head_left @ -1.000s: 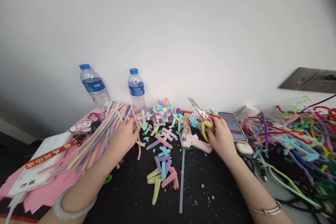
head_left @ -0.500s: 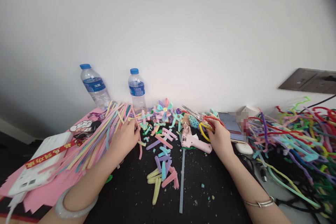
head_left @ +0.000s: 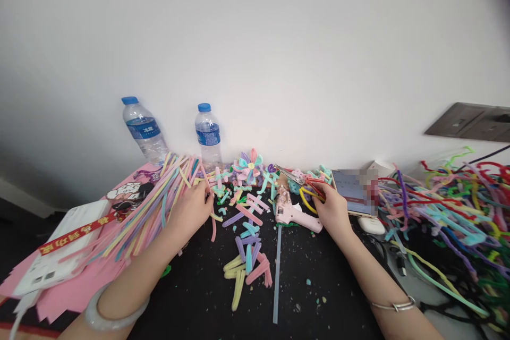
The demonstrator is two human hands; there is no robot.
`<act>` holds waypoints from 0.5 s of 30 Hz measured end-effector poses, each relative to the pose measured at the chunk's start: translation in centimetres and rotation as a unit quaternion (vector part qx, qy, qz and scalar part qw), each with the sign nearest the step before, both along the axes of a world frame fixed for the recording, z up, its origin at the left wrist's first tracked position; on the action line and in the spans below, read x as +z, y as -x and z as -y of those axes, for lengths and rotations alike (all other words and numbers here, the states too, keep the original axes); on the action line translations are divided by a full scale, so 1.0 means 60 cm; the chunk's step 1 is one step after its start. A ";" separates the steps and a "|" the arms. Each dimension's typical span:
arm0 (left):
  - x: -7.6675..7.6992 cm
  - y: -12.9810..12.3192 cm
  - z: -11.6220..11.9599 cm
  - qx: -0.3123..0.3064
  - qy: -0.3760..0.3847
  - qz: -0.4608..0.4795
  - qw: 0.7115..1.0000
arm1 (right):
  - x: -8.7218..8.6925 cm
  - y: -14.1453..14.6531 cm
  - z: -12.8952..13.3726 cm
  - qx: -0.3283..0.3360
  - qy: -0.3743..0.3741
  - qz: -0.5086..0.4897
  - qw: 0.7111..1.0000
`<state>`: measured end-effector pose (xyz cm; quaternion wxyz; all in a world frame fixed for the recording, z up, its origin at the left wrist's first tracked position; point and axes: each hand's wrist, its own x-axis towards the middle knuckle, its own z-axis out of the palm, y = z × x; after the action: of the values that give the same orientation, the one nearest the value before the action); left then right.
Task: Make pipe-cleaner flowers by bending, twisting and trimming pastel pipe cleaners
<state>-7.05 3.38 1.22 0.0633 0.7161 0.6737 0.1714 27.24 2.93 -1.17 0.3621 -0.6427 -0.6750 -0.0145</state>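
My left hand (head_left: 192, 206) is at the right end of a spread bundle of pastel pipe cleaners (head_left: 149, 218). Its fingers are pinched on a pink pipe cleaner (head_left: 214, 229), whose end hangs below them. Scissors (head_left: 292, 175) with red and yellow handles are in my right hand (head_left: 333, 208), blades pointing left toward the wall. Just left of that hand lies a pink glue gun (head_left: 297, 217), a clear glue stick (head_left: 276, 281) running from it toward me. Between my hands lie folded pipe cleaner pieces (head_left: 249, 257) in yellow, purple, blue and pink.
Two water bottles (head_left: 207, 135) lean by the wall. A pipe-cleaner flower (head_left: 251, 166) rests at the back among small pieces. On the right are a phone-like screen (head_left: 353, 191), a white case (head_left: 371, 225) and tangled pipe cleaners (head_left: 458, 223). A white device (head_left: 59, 247) lies left on pink sheets.
The scissors in my right hand have tipped lower, their blades now closer to the things at the back. My left hand has barely moved.
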 end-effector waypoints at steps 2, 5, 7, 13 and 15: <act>0.003 -0.002 0.002 0.000 -0.012 0.004 1.000 | 0.000 -0.002 0.000 0.001 0.005 0.008 1.000; 0.014 -0.008 0.009 -0.026 -0.060 0.018 0.998 | -0.001 -0.005 -0.001 0.008 0.007 0.021 1.000; 0.023 -0.015 0.017 -0.094 -0.077 0.045 0.992 | -0.002 -0.007 -0.003 0.014 0.007 0.028 0.999; 0.032 -0.041 0.041 -0.370 0.128 0.151 0.908 | 0.011 -0.001 0.003 0.030 -0.028 0.035 0.999; 0.028 -0.046 0.044 -0.395 0.176 0.157 0.888 | 0.021 0.007 0.012 0.028 -0.067 0.030 0.997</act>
<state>-4.27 0.74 2.88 0.3558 0.8637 0.3356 0.1214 26.85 2.23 0.08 0.3843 -0.5975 -0.7004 -0.0684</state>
